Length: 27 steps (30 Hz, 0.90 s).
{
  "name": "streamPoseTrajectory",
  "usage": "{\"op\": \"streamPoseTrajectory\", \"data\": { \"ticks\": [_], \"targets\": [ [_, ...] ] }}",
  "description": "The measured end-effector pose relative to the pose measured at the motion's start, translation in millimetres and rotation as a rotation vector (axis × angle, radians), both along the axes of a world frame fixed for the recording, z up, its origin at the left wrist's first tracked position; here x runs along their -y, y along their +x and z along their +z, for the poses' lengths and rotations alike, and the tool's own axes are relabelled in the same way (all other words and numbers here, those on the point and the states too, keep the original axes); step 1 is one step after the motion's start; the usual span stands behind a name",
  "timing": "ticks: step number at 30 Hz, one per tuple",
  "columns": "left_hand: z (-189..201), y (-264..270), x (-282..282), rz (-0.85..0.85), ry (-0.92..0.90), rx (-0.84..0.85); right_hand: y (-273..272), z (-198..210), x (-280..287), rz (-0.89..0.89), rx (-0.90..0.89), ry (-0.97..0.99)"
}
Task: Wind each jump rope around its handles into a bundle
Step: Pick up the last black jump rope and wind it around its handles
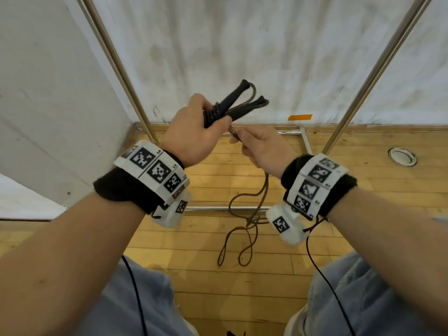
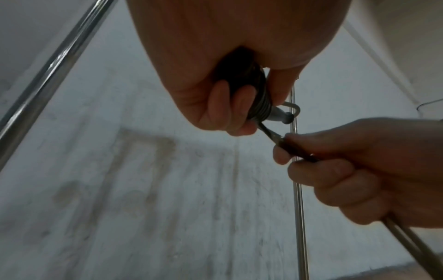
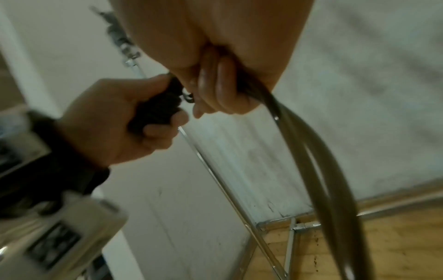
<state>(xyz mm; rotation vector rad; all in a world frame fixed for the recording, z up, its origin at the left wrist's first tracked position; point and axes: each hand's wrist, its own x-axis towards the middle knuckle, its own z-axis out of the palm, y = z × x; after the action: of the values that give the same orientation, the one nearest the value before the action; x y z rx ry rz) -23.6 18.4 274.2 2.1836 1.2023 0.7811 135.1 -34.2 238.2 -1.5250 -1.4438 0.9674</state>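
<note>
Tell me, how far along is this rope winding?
Partly done. The left hand grips the two black handles together, with several coils already wound round them. The right hand holds the rope close to the coils, mid-wrap. Left to do: long loops hang toward the wooden floor, unwound.

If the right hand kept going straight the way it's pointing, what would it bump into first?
Most likely the left hand, which grips the two black handles with rope coiled round them. The right hand pinches the rope just beside it, pointing that way. Depth is hard to judge, so it might touch the coils first.
</note>
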Motion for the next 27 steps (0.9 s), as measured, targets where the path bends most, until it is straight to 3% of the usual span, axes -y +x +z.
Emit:
{"op": "streamPoseTrajectory", "data": {
  "ticks": [4, 8, 11, 13, 17, 19, 22, 24, 27],
  "targets": [
    [-0.4, -1.5, -0.5, -0.018, 0.005, 0.003, -14.9, -0.4, 9.6, 0.058, 0.333, 0.07],
    [-1.7, 5.9, 11.1, -0.12, 0.035, -0.04, -10.7, -2.9, 4.7, -0.072, 0.694, 0.106],
    [1.5, 13.2, 18.9, -0.172, 0.052, -0.016, -10.6, -0.4, 0.6, -0.14, 0.546, 0.075],
    [5.2, 15.3, 20.0, -0.152, 0.061, 0.025, -15.6, -0.2, 0.7, -0.136, 0.271, 0.044],
    [11.5, 13.3, 13.5, -0.054, 0.052, 0.077, -23.3, -1.0, 10.1, 0.16, -0.354, -0.185],
    [12.7, 9.7, 6.2, 0.017, 0.015, 0.14, -18.3, -2.8, 11.8, 0.21, -0.318, -0.194],
    [12.6, 0.8, -9.5, 0.131, 0.019, 0.173, -13.6, -3.4, 11.0, 0.097, -0.181, -0.123],
    [9.5, -5.7, -18.8, 0.173, 0.019, 0.089, -14.0, -3.8, 9.8, 0.002, -0.096, -0.056],
    [-1.0, -11.0, -22.7, 0.149, 0.051, -0.128, -12.0, -3.3, 9.8, -0.033, 0.191, 0.037]
  ]
}}
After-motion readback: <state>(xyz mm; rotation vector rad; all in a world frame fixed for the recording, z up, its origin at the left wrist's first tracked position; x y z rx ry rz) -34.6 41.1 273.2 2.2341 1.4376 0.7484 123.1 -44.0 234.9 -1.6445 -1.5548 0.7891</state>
